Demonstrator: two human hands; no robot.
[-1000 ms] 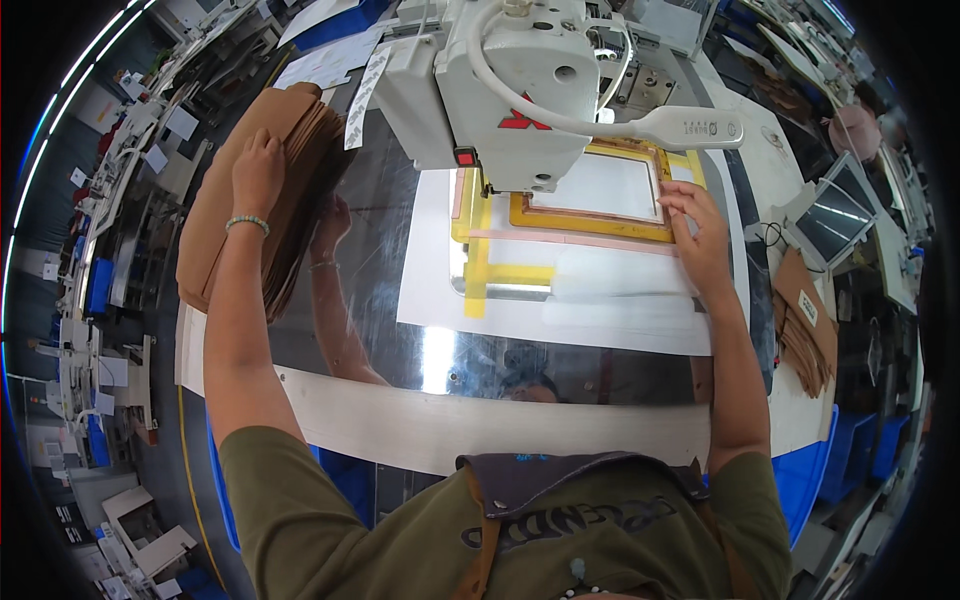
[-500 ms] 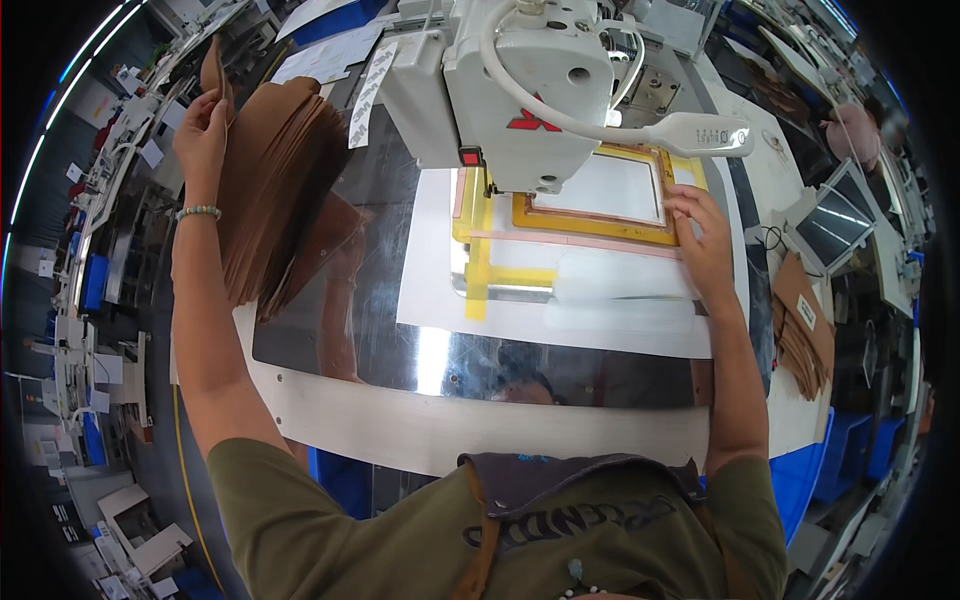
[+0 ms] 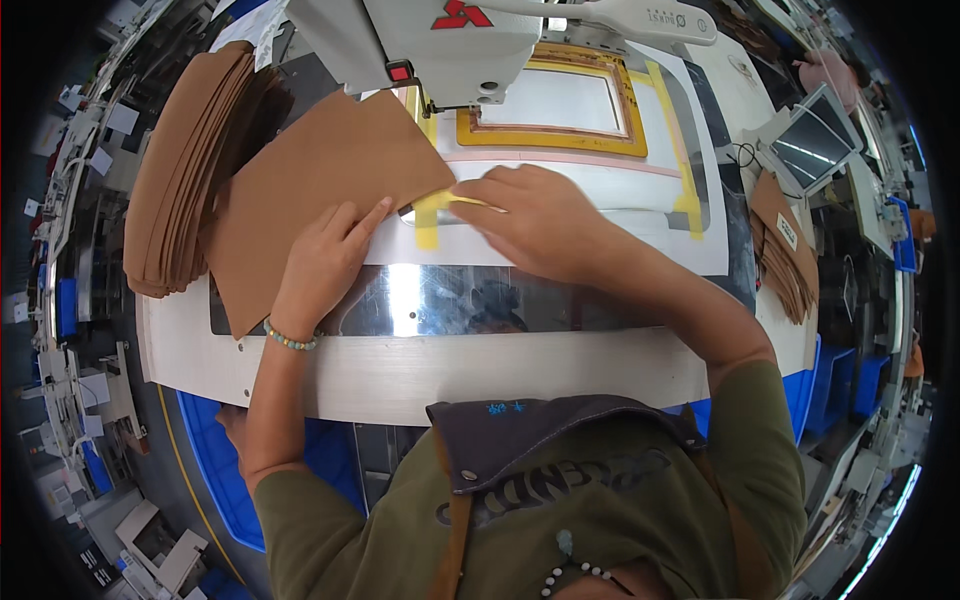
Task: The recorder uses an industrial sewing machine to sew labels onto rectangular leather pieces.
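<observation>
A flat brown sheet point(image 3: 290, 170) lies at an angle left of the yellow rectangular frame point(image 3: 545, 145) on the white taped board. My left hand point(image 3: 325, 250) rests on the sheet's lower part with fingers extended. My right hand point(image 3: 535, 215) is closed beside the sheet's right corner, at a yellow tape strip point(image 3: 428, 225); what its curled fingertips hold is unclear. A thick stack of brown sheets point(image 3: 175, 170) stands left of the loose sheet. The white machine head point(image 3: 420, 45) hangs just above the sheet and frame.
A steel plate point(image 3: 465, 300) lies along the wooden table edge point(image 3: 400, 375). At the right are a tilted screen point(image 3: 810, 135) and another bundle of brown pieces point(image 3: 785, 250). Blue bins point(image 3: 270, 480) sit below the table; other workstations line both sides.
A brown sheet has come from the left stack onto the plate. My left hand moved right and down; my right hand left the frame's edge and moved left. The view has shifted.
</observation>
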